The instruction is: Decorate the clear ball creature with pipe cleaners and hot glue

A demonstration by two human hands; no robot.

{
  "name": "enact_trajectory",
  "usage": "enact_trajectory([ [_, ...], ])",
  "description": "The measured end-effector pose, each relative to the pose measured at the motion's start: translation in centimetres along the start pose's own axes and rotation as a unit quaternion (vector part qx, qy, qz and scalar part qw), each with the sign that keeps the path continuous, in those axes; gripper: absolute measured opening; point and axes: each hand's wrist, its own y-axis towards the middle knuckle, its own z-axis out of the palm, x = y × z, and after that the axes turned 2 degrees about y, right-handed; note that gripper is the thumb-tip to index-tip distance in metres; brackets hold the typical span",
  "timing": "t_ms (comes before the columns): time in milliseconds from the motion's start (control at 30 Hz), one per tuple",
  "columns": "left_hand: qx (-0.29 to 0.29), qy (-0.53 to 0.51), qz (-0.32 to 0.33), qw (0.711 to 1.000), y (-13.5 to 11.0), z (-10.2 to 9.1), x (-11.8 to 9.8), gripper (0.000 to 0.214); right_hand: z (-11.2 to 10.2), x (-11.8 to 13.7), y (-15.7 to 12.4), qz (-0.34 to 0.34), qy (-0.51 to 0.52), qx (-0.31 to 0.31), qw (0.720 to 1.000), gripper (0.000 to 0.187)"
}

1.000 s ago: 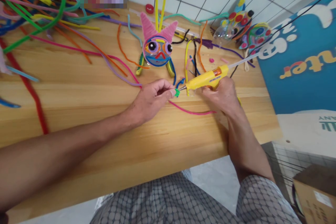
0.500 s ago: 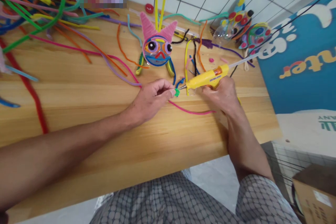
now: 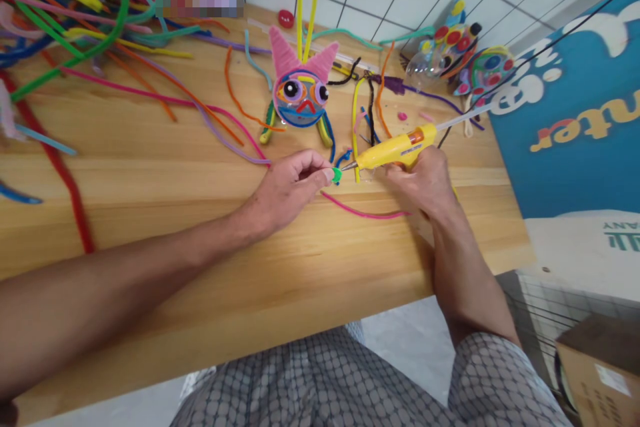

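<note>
My left hand (image 3: 287, 188) pinches a small green piece (image 3: 337, 175) between thumb and fingertips, just above the wooden table (image 3: 200, 227). My right hand (image 3: 423, 180) grips a yellow glue gun (image 3: 395, 148), its metal nozzle pointing left and nearly touching the green piece. A clear glue stick pokes out of the gun's back end. Behind the hands stands a pipe-cleaner figure (image 3: 299, 95) with pink ears, big round eyes and a tall yellow loop. A pink pipe cleaner (image 3: 365, 211) lies under my right hand.
A heap of coloured pipe cleaners (image 3: 75, 7) covers the table's far left. Loose strands lie around the figure. Colourful craft pieces (image 3: 465, 53) sit at the far right by a blue board (image 3: 575, 120). A cardboard box (image 3: 600, 373) stands on the floor.
Almost nothing moved; both hands hold their positions with the nozzle at the green piece. The view has shifted slightly.
</note>
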Motion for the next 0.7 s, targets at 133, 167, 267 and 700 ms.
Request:
enact_trajectory([
  [133,-0.002,-0.002,0.003,1.0,0.0,0.0,0.0,0.01,-0.1,0.1,0.0,-0.003,-0.006,-0.004,1.0,0.005],
  [167,-0.002,-0.003,0.002,1.0,0.0,0.0,0.0,0.01,-0.1,0.1,0.0,-0.003,-0.008,-0.008,1.0,0.005],
  [267,-0.003,-0.005,-0.005,1.0,0.0,0.0,-0.1,0.009,0.0,0.2,0.0,0.0,-0.011,-0.009,1.0,0.006],
  [700,-0.019,-0.05,-0.061,0.997,0.1,0.0,-0.4,0.014,-2.1,0.5,0.0,0.026,0.05,0.071,0.996,0.015],
])
